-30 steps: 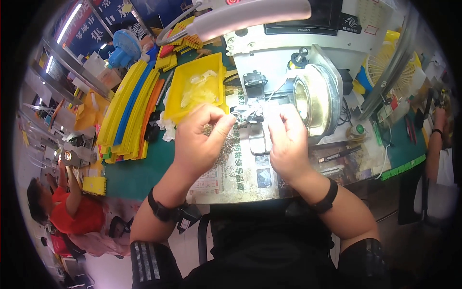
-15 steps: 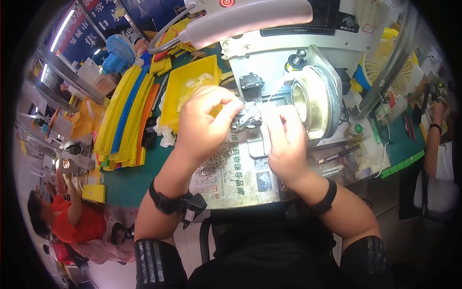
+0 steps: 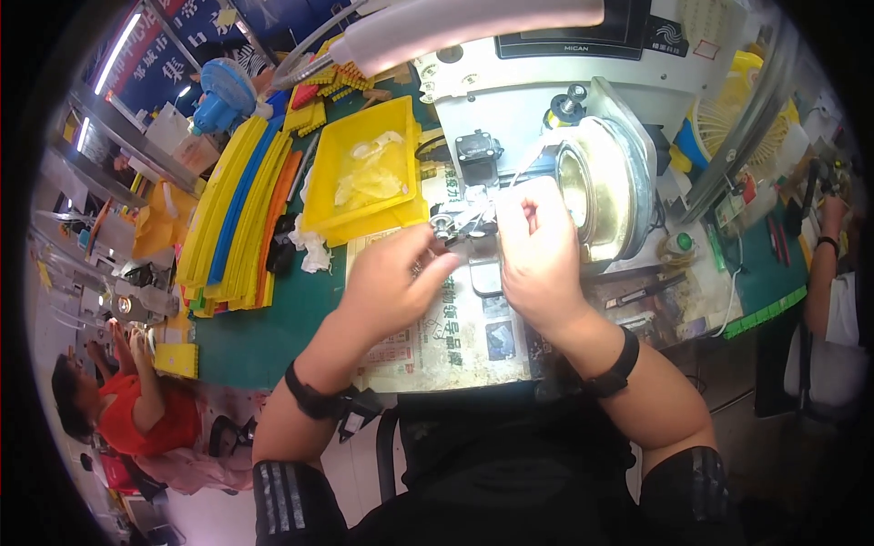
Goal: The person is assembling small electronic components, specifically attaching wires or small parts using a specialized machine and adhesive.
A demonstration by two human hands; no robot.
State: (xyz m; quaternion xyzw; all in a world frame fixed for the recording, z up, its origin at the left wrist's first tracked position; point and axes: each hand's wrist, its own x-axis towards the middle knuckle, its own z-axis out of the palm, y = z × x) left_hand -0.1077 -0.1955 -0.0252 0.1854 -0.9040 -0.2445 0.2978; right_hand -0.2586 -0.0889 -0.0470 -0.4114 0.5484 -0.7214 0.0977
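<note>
silvery metal fixture [image 3: 475,217], shiny, partly glare-washed; left hand [image 3: 391,280] and right hand [image 3: 541,264] curled beside it, grips unclear.

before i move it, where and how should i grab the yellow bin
Probably by the near rim of the yellow bin, from the near side: its raised wall faces that way, giving a long edge to pinch, while the white machine stands to the right.

Left fingers [image 3: 433,277], right fingers [image 3: 515,224] curled
</note>
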